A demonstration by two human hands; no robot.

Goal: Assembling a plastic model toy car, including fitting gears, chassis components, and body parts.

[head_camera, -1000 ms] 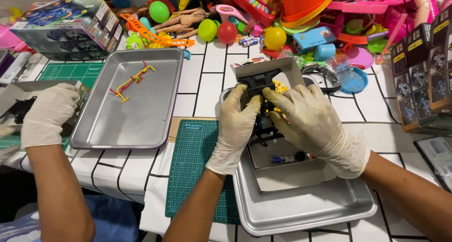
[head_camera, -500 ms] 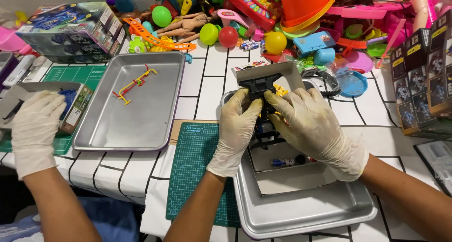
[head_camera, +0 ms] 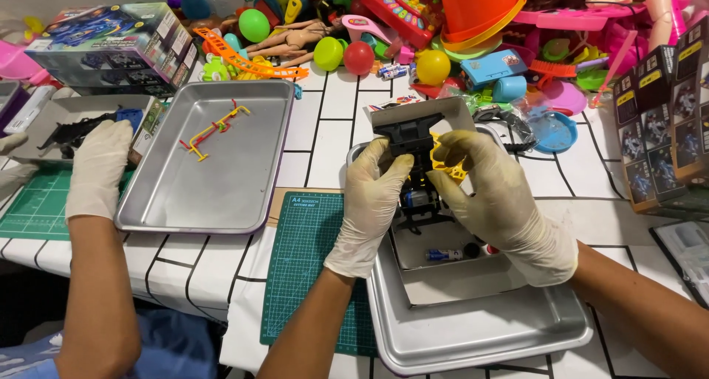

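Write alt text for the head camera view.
Two gloved hands, left hand and right hand, hold a black toy car chassis with a yellow plastic part over a grey cardboard tray in a silver metal tray. A co-worker's gloved hand rests beside another metal tray.

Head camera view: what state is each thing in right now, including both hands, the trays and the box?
left hand: gloved, gripping the black toy car chassis
right hand: gloved, gripping the same chassis by its yellow part
black toy car chassis: held up above the open grey box
open grey box: lid up, small parts inside, sitting in the near metal tray
far metal tray: holds a yellow and red plastic frame
co-worker's gloved hand: resting at the far tray's edge
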